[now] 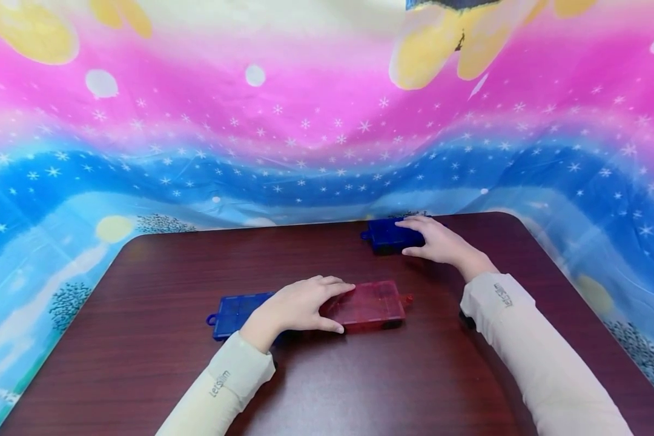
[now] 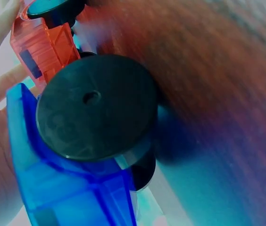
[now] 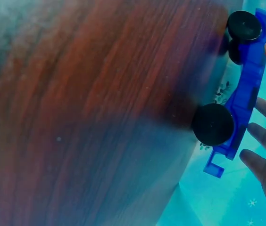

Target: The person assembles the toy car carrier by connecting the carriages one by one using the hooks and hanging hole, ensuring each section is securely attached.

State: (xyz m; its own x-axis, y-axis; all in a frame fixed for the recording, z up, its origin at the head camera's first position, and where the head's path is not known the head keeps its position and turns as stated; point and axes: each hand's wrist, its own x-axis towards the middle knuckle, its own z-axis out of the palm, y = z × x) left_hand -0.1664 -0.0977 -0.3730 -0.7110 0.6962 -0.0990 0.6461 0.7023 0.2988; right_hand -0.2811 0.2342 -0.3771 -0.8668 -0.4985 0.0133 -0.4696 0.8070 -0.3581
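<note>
Left grip (image 1: 300,303) lies relaxed on red car (image 1: 373,301), right grip (image 1: 438,242) unclenched over blue car (image 1: 383,233) at its one o'clock; grasping seems in hand, needing curling next.

Left forearm (image 1: 207,396), in a pale sleeve, comes up from bottom of head view angled right; left hand (image 1: 300,306) is palm down, fingers extended to the right, thumb (image 1: 333,327) spread off on the near side. Right forearm (image 1: 556,363), same pale sleeve, reaches farther out and angles left; right hand (image 1: 438,239) is palm down, fingers pointing left, thumb apart on the near side; right wrist view shows those fingers spread and mostly straight.
</note>
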